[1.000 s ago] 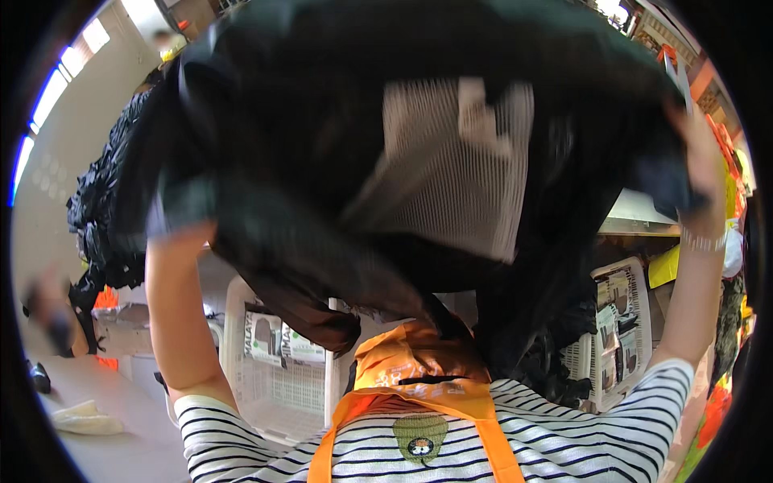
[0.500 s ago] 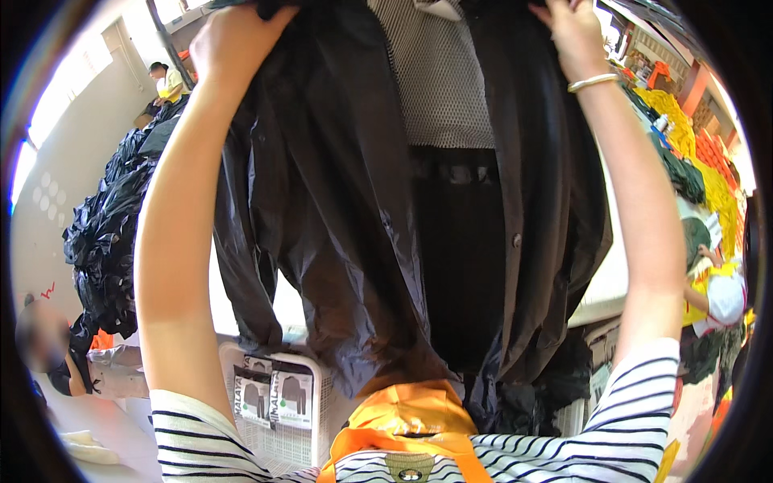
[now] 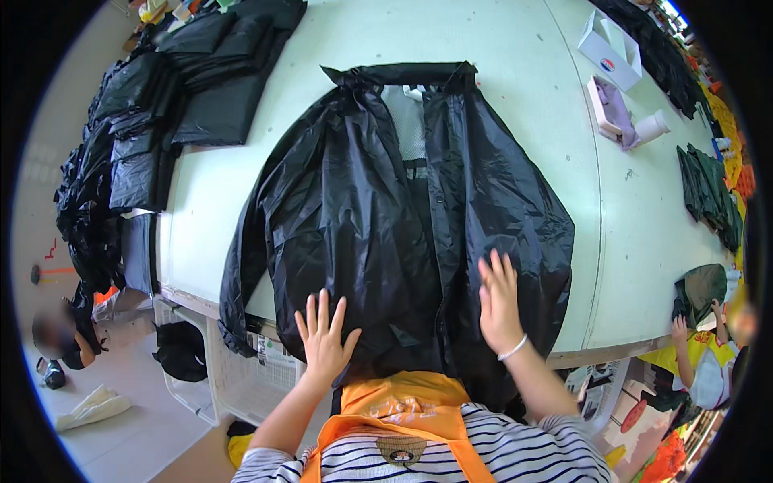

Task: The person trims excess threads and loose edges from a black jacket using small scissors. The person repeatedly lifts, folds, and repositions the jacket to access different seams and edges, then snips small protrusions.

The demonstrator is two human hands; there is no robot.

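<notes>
Now both hands flat, no grip on anything: left hand [image 3: 324, 338] has fingers spread wide, palm down on the lower hem of the black raincoat [image 3: 403, 217]; right hand [image 3: 499, 302] also open-fingered, pressing the coat's right front panel. White bracelet [image 3: 513, 348] on the right wrist.

Raincoat lies spread front-up on the pale green table [image 3: 515, 48], collar at 12 o'clock, hem at 6 hanging over the near edge. Front is open, showing a grey mesh lining [image 3: 407, 121] near the collar.

Surface: at 10–11 o'clock, stacks of folded black garments [image 3: 201, 64] run along the left table edge. At 1–2 o'clock, a white box [image 3: 609, 50], a shallow tray with a lilac cloth [image 3: 613, 106], a white cup [image 3: 651, 126] lying beside it. At 3 o'clock, a dark green folded pile [image 3: 708, 193]. White wire crate [image 3: 241, 378] under the table at 7 o'clock; grey floor beyond. Another person's hand [image 3: 680, 328] at 4 o'clock, holding a dark garment.

Versus half a second back: coat was held up in the air overhead with both arms raised; it's now down and laid out on the table, hands lowered onto it.
</notes>
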